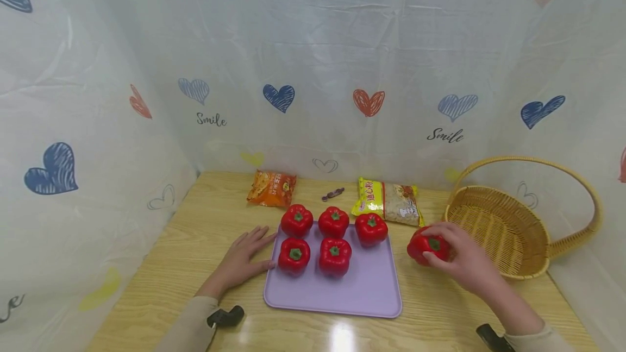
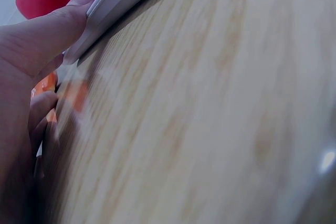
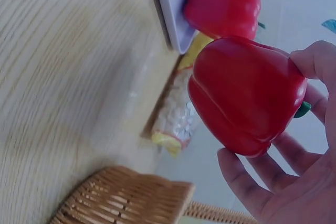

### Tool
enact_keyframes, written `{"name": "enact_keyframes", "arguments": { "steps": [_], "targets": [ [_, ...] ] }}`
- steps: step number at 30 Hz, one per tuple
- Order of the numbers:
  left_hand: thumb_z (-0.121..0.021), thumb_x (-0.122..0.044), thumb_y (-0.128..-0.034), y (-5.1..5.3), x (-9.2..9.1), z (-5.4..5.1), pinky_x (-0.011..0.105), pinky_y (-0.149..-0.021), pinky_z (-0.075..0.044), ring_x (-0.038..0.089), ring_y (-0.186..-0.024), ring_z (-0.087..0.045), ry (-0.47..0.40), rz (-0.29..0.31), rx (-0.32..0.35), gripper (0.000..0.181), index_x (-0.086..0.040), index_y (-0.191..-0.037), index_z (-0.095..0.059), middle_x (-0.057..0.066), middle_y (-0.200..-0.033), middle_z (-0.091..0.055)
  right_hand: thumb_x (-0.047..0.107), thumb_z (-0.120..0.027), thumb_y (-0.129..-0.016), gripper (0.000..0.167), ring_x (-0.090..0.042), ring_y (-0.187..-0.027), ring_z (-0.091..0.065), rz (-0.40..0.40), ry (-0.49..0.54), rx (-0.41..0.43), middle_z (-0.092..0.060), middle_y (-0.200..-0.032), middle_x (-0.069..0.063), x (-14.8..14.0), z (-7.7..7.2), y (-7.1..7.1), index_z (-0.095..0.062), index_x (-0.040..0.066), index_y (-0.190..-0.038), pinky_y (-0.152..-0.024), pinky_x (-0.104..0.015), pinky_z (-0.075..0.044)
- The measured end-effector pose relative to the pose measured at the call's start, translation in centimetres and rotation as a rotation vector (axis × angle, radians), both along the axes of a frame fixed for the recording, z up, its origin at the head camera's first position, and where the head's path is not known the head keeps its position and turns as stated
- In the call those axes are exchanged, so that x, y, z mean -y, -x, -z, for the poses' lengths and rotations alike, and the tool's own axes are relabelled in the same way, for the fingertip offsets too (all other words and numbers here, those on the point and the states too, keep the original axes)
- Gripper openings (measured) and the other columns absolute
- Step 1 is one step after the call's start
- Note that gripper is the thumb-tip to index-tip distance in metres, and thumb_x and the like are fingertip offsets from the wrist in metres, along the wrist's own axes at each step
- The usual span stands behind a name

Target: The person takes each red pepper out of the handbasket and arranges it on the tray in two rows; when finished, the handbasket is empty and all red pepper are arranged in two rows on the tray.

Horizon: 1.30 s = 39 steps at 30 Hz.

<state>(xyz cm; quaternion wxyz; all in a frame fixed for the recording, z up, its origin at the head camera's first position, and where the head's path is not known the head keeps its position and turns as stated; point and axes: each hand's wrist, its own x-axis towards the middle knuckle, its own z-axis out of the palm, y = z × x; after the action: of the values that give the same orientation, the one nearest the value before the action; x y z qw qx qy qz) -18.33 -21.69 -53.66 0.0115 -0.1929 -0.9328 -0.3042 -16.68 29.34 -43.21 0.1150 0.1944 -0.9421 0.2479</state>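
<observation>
Between the tray and the basket, my right hand (image 1: 462,258) grips a red bell pepper (image 1: 424,247) with thumb and fingers. In the right wrist view, this bell pepper (image 3: 244,95) is held clear of the table, its green stem toward the palm. Several more red bell peppers (image 1: 334,257) stand on a lilac tray (image 1: 364,292) in two rows, stems up. My left hand (image 1: 244,257) rests flat at the tray's left edge, fingers spread. In the left wrist view its thumb (image 2: 65,22) touches the tray rim (image 2: 100,17).
A wicker basket (image 1: 530,232) with a tall handle stands at the right. Behind the tray lie an orange snack packet (image 1: 272,189), a small purple wrapped candy (image 1: 333,194) and a yellow food bag (image 1: 388,201). A heart-printed curtain (image 1: 323,42) hangs along the back.
</observation>
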Motion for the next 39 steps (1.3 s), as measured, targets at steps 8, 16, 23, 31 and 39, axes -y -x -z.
{"name": "enact_keyframes", "arguments": {
  "steps": [8,16,23,31,39],
  "targets": [
    [-0.069,-0.055,-0.0915,0.0,0.0,0.1,0.060,-0.123,-0.014,0.037,-0.153,-0.022,0.001,-0.003,0.008,0.072,-0.022,-0.153,-0.050,0.012,-0.161,-0.038,0.018,-0.086,-0.081,0.039,-0.032,-0.110,-0.062,-0.025,0.010,0.032,-0.063,-0.123,-0.005,1.3,0.5,0.0,-0.069,0.025,-0.115,-0.083,-0.053,-0.059],
    [-0.069,-0.054,-0.0915,0.0,0.0,0.0,0.060,-0.122,-0.014,0.036,-0.153,-0.023,0.002,-0.005,0.005,0.071,-0.022,-0.152,-0.050,0.012,-0.161,-0.039,0.022,-0.088,-0.080,0.039,-0.032,-0.110,-0.064,-0.047,0.016,0.052,-0.063,-0.125,-0.004,2.7,1.3,0.0,-0.069,0.028,-0.115,-0.085,-0.055,-0.059],
    [-0.069,-0.054,-0.0915,0.0,-0.1,0.0,0.060,-0.123,-0.014,0.036,-0.153,-0.022,-0.001,-0.005,0.006,0.072,-0.021,-0.152,-0.050,0.013,-0.161,-0.038,0.025,-0.089,-0.079,0.039,-0.031,-0.113,-0.062,-0.069,-0.004,0.084,-0.063,-0.127,-0.005,4.2,1.5,-0.1,-0.071,0.030,-0.113,-0.084,-0.051,-0.061],
    [-0.069,-0.054,-0.0918,0.0,-0.1,-0.1,0.059,-0.123,-0.013,0.036,-0.153,-0.022,-0.004,-0.005,0.005,0.071,-0.022,-0.152,-0.050,0.012,-0.161,-0.038,0.024,-0.088,-0.080,0.039,-0.026,-0.114,-0.062,-0.127,-0.014,0.061,-0.064,-0.124,0.002,5.9,2.2,-0.3,-0.071,0.033,-0.113,-0.086,-0.047,-0.060],
    [-0.068,-0.055,-0.0914,0.1,0.0,0.1,0.058,-0.123,-0.013,0.035,-0.153,-0.022,0.002,-0.004,0.001,0.072,-0.022,-0.152,-0.050,0.012,-0.161,-0.038,0.023,-0.088,-0.080,0.039,-0.024,-0.120,-0.060,-0.155,-0.017,0.089,-0.062,-0.128,0.004,7.2,3.2,-0.5,-0.072,0.034,-0.113,-0.096,-0.051,-0.056]
  ]
}}
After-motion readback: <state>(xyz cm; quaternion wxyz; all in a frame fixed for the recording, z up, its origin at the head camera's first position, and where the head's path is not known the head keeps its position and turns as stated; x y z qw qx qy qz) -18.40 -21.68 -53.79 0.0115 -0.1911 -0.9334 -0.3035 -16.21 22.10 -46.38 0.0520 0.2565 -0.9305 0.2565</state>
